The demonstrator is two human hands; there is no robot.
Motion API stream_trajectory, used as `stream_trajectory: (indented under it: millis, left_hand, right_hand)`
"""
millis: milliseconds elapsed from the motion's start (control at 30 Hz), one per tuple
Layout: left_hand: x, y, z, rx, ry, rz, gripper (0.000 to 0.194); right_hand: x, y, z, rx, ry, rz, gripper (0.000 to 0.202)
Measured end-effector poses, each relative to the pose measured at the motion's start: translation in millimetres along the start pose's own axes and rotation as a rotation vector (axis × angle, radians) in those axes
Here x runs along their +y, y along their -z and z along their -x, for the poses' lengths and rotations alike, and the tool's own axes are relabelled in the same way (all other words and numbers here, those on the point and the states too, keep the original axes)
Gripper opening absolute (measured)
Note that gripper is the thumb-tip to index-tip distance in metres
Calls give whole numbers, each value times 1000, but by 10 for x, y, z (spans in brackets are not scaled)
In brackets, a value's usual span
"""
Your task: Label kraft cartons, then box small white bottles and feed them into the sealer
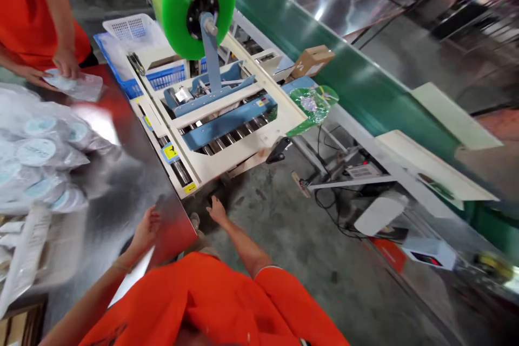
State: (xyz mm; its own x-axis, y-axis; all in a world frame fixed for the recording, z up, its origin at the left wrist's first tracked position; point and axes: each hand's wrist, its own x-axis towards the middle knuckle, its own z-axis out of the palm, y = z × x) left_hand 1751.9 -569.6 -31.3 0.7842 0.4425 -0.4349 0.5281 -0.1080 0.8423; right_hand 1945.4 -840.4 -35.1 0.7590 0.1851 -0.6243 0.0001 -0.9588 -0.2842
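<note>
My left hand is just above the edge of the shiny metal table, its fingers loosely bent with nothing visible in them. Out over the floor, below the near corner of the carton-sealing machine, is my right hand. Its fingers are a little apart, and I make out nothing held. A big roll of green tape is mounted on top of the machine. Clear bags with round, pale-labelled items are piled on the table, left of my left hand.
A co-worker's hands hold a clear bag at the upper left. Behind the machine runs a green conveyor belt, with a small cardboard box beside it. Cables and a metal frame stand on the floor to the right. A white basket is at the back.
</note>
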Motion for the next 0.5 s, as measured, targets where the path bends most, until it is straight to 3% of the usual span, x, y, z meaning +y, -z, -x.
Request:
stream_trajectory:
  millis: [67, 133, 200, 267, 367, 500]
  left_hand:
    - [-65, 49, 195, 2, -13, -53, 68]
    - [-112, 157, 454, 44, -16, -91, 62]
    - [-157, 359, 754, 134, -7, -103, 52]
    - [-237, 670, 1075, 275, 24, -97, 41]
    - [-496, 1279, 1603, 593, 167, -87, 30]
    - [-1121, 2067, 2362, 939, 472, -67, 27]
  right_hand:
    - [-19, 109, 76, 41, -36, 101, 62]
    - [-107, 195, 172, 124, -7, 202, 55]
    - [-313, 193, 271, 214, 129, 236, 42]
    - [-648, 47, 383, 245, 340, 187, 36]
    - [-1323, -452, 651, 79, 666, 64, 34]
    - [-2371, -1465, 1279, -250, 956, 76, 34]
